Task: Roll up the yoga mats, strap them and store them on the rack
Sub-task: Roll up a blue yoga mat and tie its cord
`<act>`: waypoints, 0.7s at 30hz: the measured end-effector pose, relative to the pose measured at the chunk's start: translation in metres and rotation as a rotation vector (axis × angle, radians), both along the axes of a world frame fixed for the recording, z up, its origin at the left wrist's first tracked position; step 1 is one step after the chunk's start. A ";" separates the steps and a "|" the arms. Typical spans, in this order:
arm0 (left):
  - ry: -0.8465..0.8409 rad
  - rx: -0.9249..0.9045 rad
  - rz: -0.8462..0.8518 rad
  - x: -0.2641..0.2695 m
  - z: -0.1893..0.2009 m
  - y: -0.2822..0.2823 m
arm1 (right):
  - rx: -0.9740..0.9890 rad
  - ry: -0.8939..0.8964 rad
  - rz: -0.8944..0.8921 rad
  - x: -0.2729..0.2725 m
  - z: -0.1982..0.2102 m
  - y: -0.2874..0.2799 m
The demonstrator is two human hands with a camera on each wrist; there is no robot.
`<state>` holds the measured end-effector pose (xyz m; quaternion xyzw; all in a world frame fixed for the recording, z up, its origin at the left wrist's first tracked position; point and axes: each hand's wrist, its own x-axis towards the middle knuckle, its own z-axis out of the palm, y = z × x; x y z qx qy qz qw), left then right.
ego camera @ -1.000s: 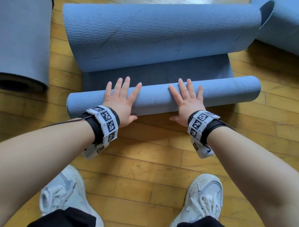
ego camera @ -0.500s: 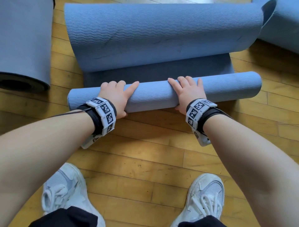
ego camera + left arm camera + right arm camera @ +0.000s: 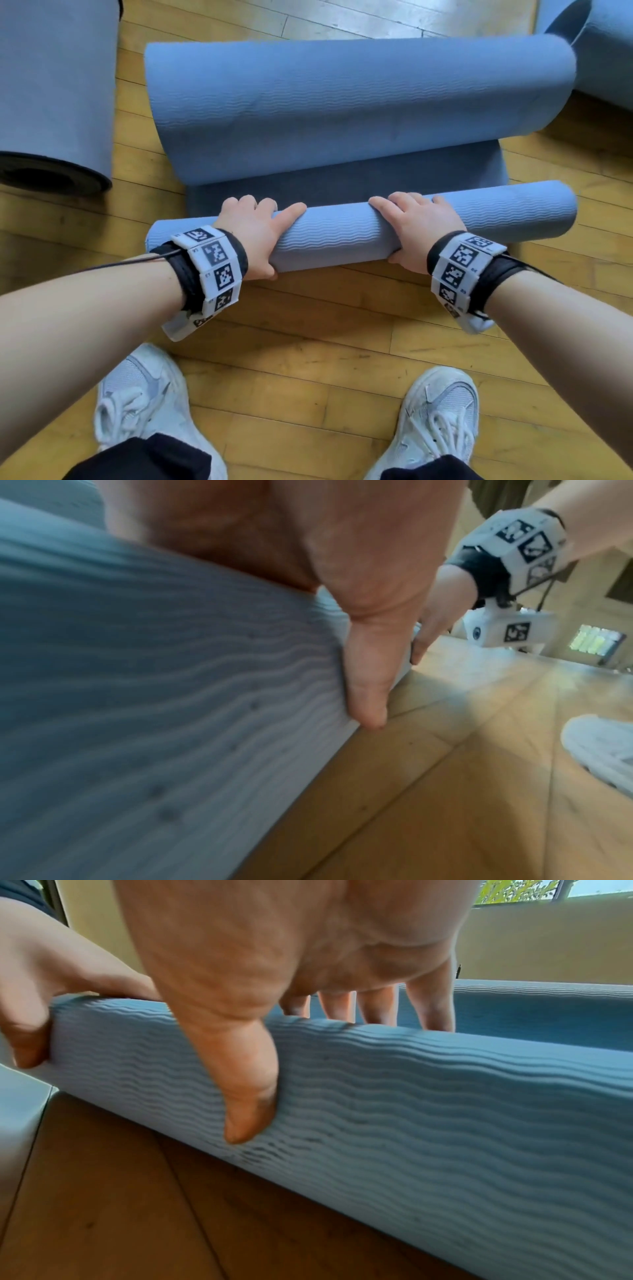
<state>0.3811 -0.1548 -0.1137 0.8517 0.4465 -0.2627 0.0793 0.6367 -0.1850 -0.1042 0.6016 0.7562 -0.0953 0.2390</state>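
Note:
A blue ribbed yoga mat lies on the wooden floor, its near end wound into a tight roll (image 3: pixel 342 233) (image 3: pixel 154 696) (image 3: pixel 445 1110). Its far end curls up in a big loose hump (image 3: pixel 359 102), with a flat dark strip (image 3: pixel 342 178) between hump and roll. My left hand (image 3: pixel 255 228) grips the roll left of its middle, fingers curled over the top and thumb (image 3: pixel 366 683) against the near side. My right hand (image 3: pixel 416 222) grips it right of the middle in the same way, thumb (image 3: pixel 246 1096) pressed into the ribs.
Another blue mat (image 3: pixel 54 89) stands loosely rolled at the far left, its dark open end toward me. A third blue mat (image 3: pixel 606 51) lies at the far right corner. My two white shoes (image 3: pixel 144 397) (image 3: pixel 435 418) stand on the floor just behind the roll.
Both hands went from flat palms with straight fingers on the roll to fingers curled over its top. The roll has moved away from me, toward the hump, covering more of the flat strip.

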 end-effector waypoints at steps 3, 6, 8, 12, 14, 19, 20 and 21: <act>0.002 0.005 -0.007 -0.001 -0.008 -0.007 | -0.016 0.001 -0.016 -0.003 -0.008 -0.003; -0.055 0.015 -0.011 0.000 -0.007 -0.020 | -0.038 0.007 -0.022 -0.004 -0.012 -0.001; -0.049 0.020 -0.028 0.003 -0.005 -0.032 | -0.067 0.012 -0.028 -0.004 -0.011 0.003; -0.049 0.000 0.043 0.009 -0.014 -0.040 | -0.106 0.053 -0.053 -0.003 -0.007 0.004; -0.051 -0.008 0.057 0.008 -0.016 -0.033 | -0.089 0.114 -0.074 -0.003 -0.007 -0.002; -0.056 0.009 0.069 0.008 -0.018 -0.017 | -0.022 0.102 -0.115 -0.003 -0.016 -0.014; -0.050 0.015 0.075 0.009 -0.017 -0.017 | -0.021 0.083 -0.112 -0.003 -0.019 -0.014; -0.043 0.024 0.078 0.010 -0.015 -0.017 | -0.021 0.073 -0.111 -0.003 -0.020 -0.012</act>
